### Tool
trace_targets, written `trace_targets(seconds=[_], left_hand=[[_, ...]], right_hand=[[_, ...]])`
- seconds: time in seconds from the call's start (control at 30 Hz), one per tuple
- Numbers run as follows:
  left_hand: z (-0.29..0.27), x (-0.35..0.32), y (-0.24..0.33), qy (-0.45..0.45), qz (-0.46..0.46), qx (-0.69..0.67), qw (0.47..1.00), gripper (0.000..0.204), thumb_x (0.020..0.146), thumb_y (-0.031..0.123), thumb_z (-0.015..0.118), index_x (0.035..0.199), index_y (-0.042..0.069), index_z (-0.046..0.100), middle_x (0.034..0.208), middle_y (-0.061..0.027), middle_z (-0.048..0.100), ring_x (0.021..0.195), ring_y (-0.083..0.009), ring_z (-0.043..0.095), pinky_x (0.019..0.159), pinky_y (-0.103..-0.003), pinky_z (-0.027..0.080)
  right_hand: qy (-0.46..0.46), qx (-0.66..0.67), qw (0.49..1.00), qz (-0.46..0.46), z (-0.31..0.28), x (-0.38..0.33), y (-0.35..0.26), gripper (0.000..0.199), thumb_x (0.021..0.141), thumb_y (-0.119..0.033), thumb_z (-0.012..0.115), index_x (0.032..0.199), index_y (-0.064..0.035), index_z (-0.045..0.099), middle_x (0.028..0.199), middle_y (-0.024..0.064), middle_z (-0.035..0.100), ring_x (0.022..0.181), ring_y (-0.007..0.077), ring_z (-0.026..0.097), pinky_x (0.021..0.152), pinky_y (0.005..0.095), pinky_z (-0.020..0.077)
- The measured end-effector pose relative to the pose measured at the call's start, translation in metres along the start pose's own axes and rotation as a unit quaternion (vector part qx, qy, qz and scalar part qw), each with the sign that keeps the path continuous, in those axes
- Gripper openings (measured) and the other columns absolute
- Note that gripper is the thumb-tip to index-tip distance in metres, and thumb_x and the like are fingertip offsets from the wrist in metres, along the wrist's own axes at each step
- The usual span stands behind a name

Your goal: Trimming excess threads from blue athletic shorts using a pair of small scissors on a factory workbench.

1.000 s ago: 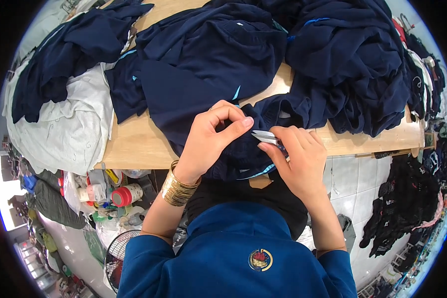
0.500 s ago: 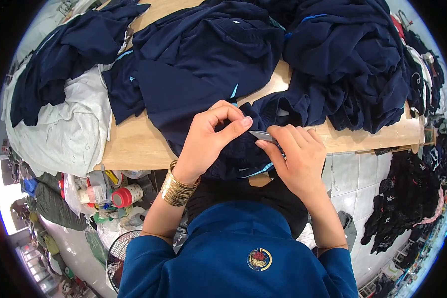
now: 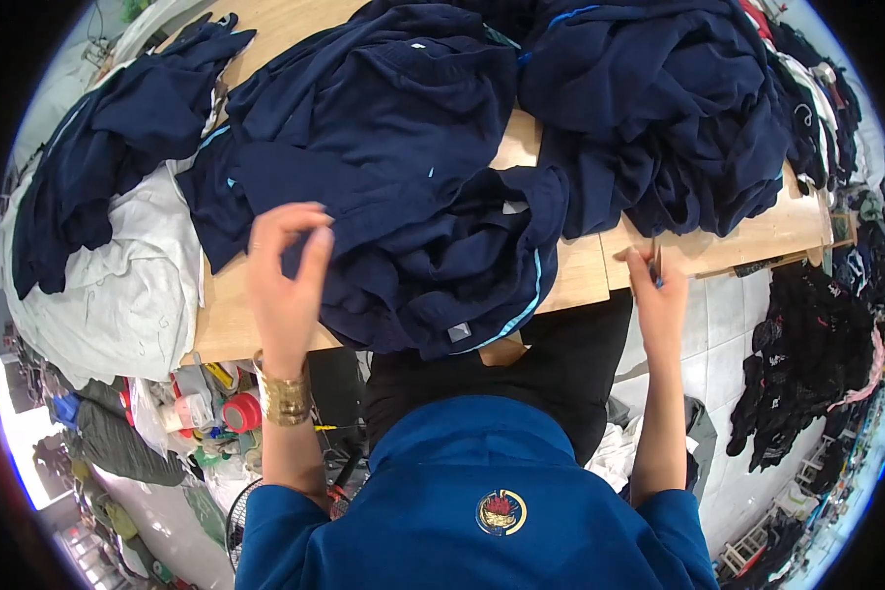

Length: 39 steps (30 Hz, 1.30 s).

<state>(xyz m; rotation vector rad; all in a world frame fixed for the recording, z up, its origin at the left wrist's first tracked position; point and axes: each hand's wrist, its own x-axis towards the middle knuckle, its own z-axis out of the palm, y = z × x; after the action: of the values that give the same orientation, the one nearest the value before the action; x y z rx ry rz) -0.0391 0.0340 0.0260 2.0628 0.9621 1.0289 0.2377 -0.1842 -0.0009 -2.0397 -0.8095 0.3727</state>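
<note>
In front of me on the wooden table (image 3: 585, 270) lies a bunched navy garment (image 3: 413, 261) with light-blue piping. A small grey label (image 3: 459, 332) shows near its front edge. My left hand (image 3: 287, 265), wearing gold bangles, hovers over the garment's left side. Its thumb and curled fingers are apart, with nothing visible between them. At the table's front edge, right of the garment, my right hand (image 3: 662, 295) is closed on small snips (image 3: 657, 258). A narrow dark blade and a bit of blue show; the rest is hidden in the fingers.
More navy garments (image 3: 364, 108) lie behind, with a large navy heap (image 3: 659, 108) at back right. A white cloth (image 3: 133, 285) drapes over the left edge beneath another navy piece (image 3: 118, 147). Bags and a red-lidded jar (image 3: 243, 411) stand below left; black lace cloth (image 3: 806, 364) is at right.
My hands have parted from their meeting place at the garment: the left moved left, the right moved right with the snips. The garment now lies released on the table, its label showing.
</note>
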Motion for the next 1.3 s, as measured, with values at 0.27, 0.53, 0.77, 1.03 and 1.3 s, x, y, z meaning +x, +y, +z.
trace_targets(seconds=[0.27,0.53,0.77,1.03,1.3], left_hand=[[-0.01,-0.03,0.018,-0.243,-0.049,-0.093,0.964,0.007,0.083,0.005,0.061,0.088,-0.001,0.063,0.085,-0.0069,0.065,0.079,-0.0161,0.062,0.073,-0.025,0.048],[0.006,-0.026,0.032,-0.243,-0.117,-0.109,0.957,0.011,0.088,0.008,0.056,0.091,-0.002,0.062,0.086,-0.0064,0.065,0.081,-0.0127,0.062,0.075,-0.024,0.047],[0.027,-0.021,0.051,-0.274,-0.124,-0.072,0.951,0.011,0.088,0.007,0.056,0.091,-0.002,0.062,0.086,-0.0066,0.065,0.08,-0.0126,0.062,0.075,-0.024,0.047],[0.063,-0.03,0.047,-0.308,-0.172,-0.089,0.931,0.013,0.089,0.009,0.056,0.097,0.0,0.062,0.091,-0.0061,0.065,0.085,-0.0126,0.062,0.077,-0.024,0.047],[0.155,0.014,0.025,-0.264,-0.35,-0.239,0.867,0.027,0.093,0.024,0.052,0.106,0.002,0.06,0.104,-0.0049,0.062,0.096,-0.0126,0.058,0.083,-0.025,0.045]], right_hand=[[0.168,0.196,0.92,0.296,-0.031,-0.06,0.268,0.026,0.096,-0.034,0.044,0.092,-0.0101,0.053,0.082,0.0075,0.064,0.064,0.0135,0.057,0.055,0.0258,0.0442],[0.096,0.284,0.866,0.401,0.064,-0.08,0.418,0.04,0.095,-0.039,0.042,0.111,-0.0047,0.055,0.098,0.0084,0.061,0.083,0.0187,0.059,0.072,0.0333,0.0501],[0.036,0.289,0.879,0.378,0.081,-0.065,0.419,0.041,0.096,-0.036,0.04,0.115,-0.0041,0.055,0.096,0.0129,0.061,0.084,0.0202,0.059,0.073,0.0315,0.0505],[0.028,0.339,0.844,0.415,0.103,-0.06,0.43,0.04,0.095,-0.035,0.04,0.115,-0.0046,0.055,0.096,0.0132,0.061,0.083,0.0204,0.059,0.073,0.0315,0.0507],[0.036,0.37,0.814,0.446,0.102,-0.058,0.437,0.038,0.095,-0.035,0.04,0.114,-0.0052,0.056,0.096,0.0136,0.061,0.083,0.0206,0.059,0.073,0.0315,0.0508]])
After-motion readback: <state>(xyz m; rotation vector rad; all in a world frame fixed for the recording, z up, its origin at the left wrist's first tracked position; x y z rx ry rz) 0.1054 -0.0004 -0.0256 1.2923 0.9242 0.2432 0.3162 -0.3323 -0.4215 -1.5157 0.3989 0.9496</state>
